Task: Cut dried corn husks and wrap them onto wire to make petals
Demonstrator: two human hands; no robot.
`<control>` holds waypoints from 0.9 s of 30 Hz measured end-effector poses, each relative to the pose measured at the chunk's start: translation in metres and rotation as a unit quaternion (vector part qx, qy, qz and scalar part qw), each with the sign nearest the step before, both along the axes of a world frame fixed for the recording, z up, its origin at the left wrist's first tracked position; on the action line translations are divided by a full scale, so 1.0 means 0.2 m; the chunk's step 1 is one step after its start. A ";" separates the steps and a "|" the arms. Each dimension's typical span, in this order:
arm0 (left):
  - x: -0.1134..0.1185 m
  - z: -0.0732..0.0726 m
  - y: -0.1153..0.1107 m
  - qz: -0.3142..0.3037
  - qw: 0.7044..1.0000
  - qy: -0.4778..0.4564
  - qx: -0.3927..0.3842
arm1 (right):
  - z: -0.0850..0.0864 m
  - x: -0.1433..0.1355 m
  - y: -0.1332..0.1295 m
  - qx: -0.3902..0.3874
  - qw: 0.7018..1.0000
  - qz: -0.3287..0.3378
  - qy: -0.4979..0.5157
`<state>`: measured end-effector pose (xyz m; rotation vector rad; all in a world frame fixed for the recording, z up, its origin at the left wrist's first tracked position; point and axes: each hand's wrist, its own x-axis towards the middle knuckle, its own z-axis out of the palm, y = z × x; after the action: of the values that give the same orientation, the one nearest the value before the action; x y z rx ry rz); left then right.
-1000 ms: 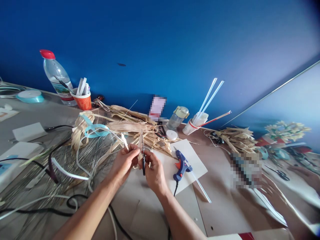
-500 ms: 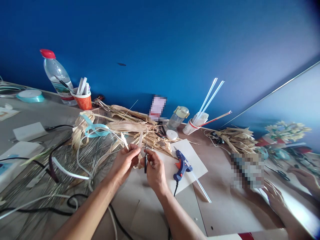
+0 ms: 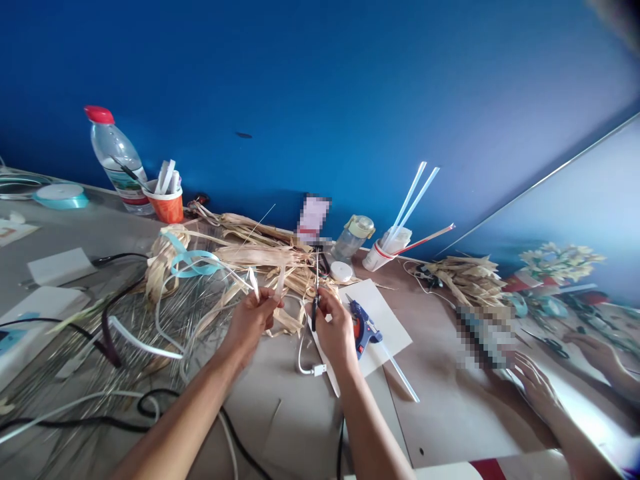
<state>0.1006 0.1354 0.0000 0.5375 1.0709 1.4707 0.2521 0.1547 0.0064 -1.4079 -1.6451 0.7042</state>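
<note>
Pinched between the fingers of my left hand [image 3: 255, 319] are pale strips of dried husk [image 3: 280, 279], their tips pointing up. My right hand [image 3: 334, 327] grips scissors [image 3: 315, 313] with dark handles, blades upward, a little to the right of the strips and apart from them. Behind both hands lies a pile of dried husks [image 3: 265, 255]. Just right of my right hand, a blue glue gun [image 3: 367, 328] rests on a white sheet [image 3: 395, 337], partly hidden by that hand.
Thin wires [image 3: 125, 327] and cables spread at the left. A red-capped bottle [image 3: 117, 157], orange cup [image 3: 167, 205], glass jar [image 3: 354, 237] and white cup [image 3: 377, 256] stand along the wall. Another person's hands [image 3: 537, 383] are at the right, near a husk bundle [image 3: 467, 277].
My right hand has moved right with the scissors, away from the husk strips in my left hand. A white cable plug now shows between my arms. The view has shifted slightly.
</note>
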 end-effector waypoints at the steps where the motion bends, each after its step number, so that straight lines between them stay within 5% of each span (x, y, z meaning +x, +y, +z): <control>1: 0.00 0.00 0.00 0.001 1.000 -0.002 0.001 | 0.01 0.01 0.01 0.002 0.999 -0.013 -0.034; 7: 0.00 -0.01 0.00 0.005 0.999 -0.041 0.007 | 0.07 0.04 0.03 -0.049 0.973 -0.022 -0.226; 15: -0.01 -0.02 0.00 0.017 0.999 -0.041 -0.013 | 0.08 0.03 0.09 -0.081 0.889 0.044 -0.449; 27: -0.01 -0.02 0.00 0.014 0.999 -0.022 -0.026 | 0.16 -0.06 0.13 -0.106 0.811 0.134 -0.559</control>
<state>0.0983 0.1359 -0.0042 0.4524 1.0826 1.4687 0.2398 0.1813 0.0375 -1.9457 -2.7727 0.1363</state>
